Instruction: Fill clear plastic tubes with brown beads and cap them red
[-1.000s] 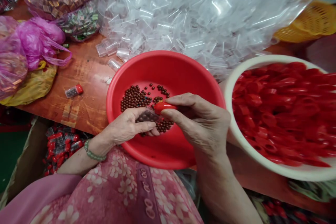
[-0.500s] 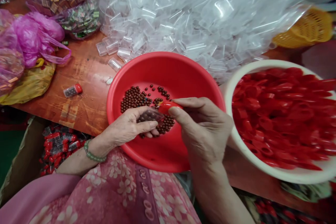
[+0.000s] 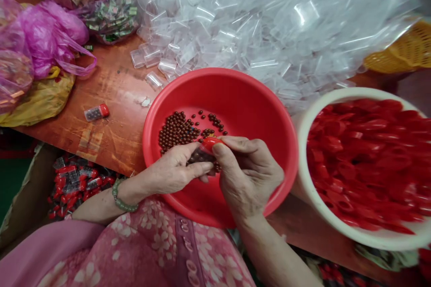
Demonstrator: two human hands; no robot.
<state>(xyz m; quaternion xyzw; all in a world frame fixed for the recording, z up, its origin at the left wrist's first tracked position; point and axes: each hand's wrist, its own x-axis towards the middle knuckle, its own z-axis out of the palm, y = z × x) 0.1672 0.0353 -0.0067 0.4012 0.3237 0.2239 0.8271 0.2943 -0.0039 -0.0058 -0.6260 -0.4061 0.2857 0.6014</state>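
Left hand (image 3: 175, 171) pinches a bead-filled clear vial (image 3: 201, 156) | right hand (image 3: 247, 175) closes fingers on its red cap (image 3: 211, 143) | both over the red basin (image 3: 235, 98) of brown beads (image 3: 177, 130) | white bowl (image 3: 305, 116) of red caps to the right

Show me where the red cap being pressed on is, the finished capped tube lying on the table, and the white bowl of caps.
red cap (image 3: 210, 142), head view, on its top between the fingers.
capped tube (image 3: 96, 112), head view, on its middle.
white bowl (image 3: 305, 119), head view, on its left rim.
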